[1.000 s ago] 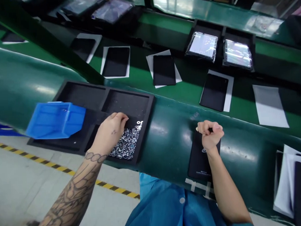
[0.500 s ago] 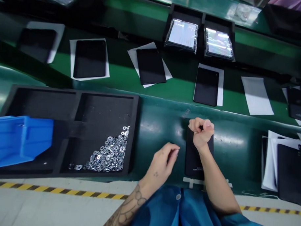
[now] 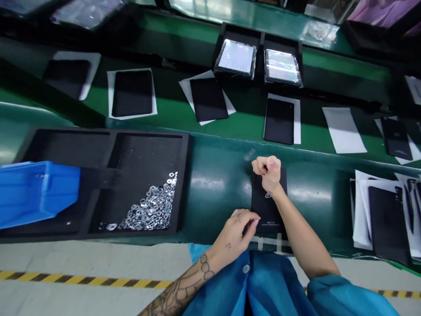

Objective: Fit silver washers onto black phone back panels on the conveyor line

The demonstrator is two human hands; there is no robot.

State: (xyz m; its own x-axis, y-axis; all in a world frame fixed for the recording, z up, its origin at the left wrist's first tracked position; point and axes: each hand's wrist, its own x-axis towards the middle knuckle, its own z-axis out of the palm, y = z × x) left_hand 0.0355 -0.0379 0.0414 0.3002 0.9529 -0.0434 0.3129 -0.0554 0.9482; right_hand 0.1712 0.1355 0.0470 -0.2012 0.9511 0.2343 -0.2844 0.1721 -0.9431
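Observation:
My right hand [image 3: 268, 174] rests as a closed fist on the upper part of a black tablet [image 3: 267, 211], which lies flat on the green curved belt edge. My left hand [image 3: 234, 233] sits at the tablet's lower left edge, its fingertips drawn together and touching or nearly touching it. Whatever those fingers hold, if anything, is hidden. A pile of small silver metal washers [image 3: 150, 208] lies in one compartment of a black foam tray [image 3: 141, 153], to the left of both hands.
A blue plastic bin [image 3: 32, 194] sits on the foam tray's left side. Black tablets on white sheets [image 3: 208, 100] and two film-wrapped tablets [image 3: 236, 58] lie on the green belt beyond. A stack of tablets and sheets [image 3: 387, 221] lies to the right. Yellow-black tape [image 3: 80, 282] marks the floor.
My left hand has moved right from the washers to the tablet's lower edge. My right fist stays on the tablet. The view has shifted, bringing the tray and bin lower and level.

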